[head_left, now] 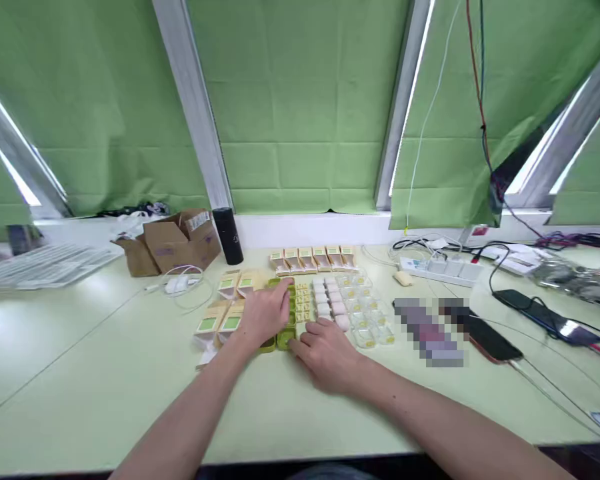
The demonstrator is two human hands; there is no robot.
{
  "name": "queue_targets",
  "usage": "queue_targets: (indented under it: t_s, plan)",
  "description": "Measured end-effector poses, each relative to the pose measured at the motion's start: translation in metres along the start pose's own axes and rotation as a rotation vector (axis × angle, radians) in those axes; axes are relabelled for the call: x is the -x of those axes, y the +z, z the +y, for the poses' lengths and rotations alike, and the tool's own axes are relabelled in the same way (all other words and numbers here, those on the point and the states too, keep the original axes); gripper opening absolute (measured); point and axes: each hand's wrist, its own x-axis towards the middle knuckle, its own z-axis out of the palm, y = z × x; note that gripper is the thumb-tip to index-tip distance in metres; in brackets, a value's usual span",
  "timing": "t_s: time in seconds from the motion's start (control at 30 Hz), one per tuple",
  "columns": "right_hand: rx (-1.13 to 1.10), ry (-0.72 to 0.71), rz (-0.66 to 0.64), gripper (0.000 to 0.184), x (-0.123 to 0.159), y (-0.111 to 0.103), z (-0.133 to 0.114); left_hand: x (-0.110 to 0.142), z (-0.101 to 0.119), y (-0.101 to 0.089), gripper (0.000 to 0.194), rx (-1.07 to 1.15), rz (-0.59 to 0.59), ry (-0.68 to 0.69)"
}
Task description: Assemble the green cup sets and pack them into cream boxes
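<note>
See trays (pixel 285 339) in columns, long axis near-to-far; left hand (pixel 265 310) over them, right hand (pixel 327 353) at their near end; cannot tell fingers' grip.

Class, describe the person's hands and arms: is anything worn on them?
The ungloved left hand and ungloved right hand have no watch or bracelet at the wrist. The left forearm and right forearm show no sleeves; the latter has a small dark spot.

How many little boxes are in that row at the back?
6, side by side beyond the green containers: leftmost box, nearest the black cylinder, then second, third, fourth, fifth, rightmost. None looks hidden.
</note>
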Motion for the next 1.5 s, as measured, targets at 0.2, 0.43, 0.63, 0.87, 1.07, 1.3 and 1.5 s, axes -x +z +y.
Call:
queue_targets:
  t_s: [0.2, 0.43, 0.63, 0.87, 1.07, 1.3, 1.5]
  plan:
    - [0.007, 0.006, 0.002, 0.007, 0.0, 0.002, 0.01, 0.0, 0.004, -0.001, 0.033, 0.072, 0.001, -0.004]
    - [-0.023, 0.039, 0.031, 0.011, 0.001, -0.003, 0.02, -0.015, 0.009, -0.011, 0.032, 0.132, 0.055, -0.037]
    - [-0.112, 0.142, 0.049, 0.019, -0.001, -0.022, 0.021, -0.015, 0.006, -0.01, 0.03, 0.198, 0.089, -0.065]
    - [-0.096, 0.204, -0.023, 0.039, -0.004, -0.027, 0.018, 0.001, 0.002, 0.005, 0.027, 0.183, 0.101, 0.037]
    - [-0.113, 0.217, -0.058, 0.032, -0.005, -0.024, 0.017, 0.005, 0.004, 0.008, 0.027, 0.177, 0.123, 0.088]
    - [-0.17, 0.273, 0.056, 0.036, -0.003, -0.024, 0.024, 0.006, 0.003, 0.008, 0.025, 0.175, 0.232, 0.126]
    - [-0.189, 0.357, 0.192, 0.039, -0.001, -0.023, 0.033, 0.007, 0.005, 0.007, 0.025, 0.195, 0.263, 0.158]
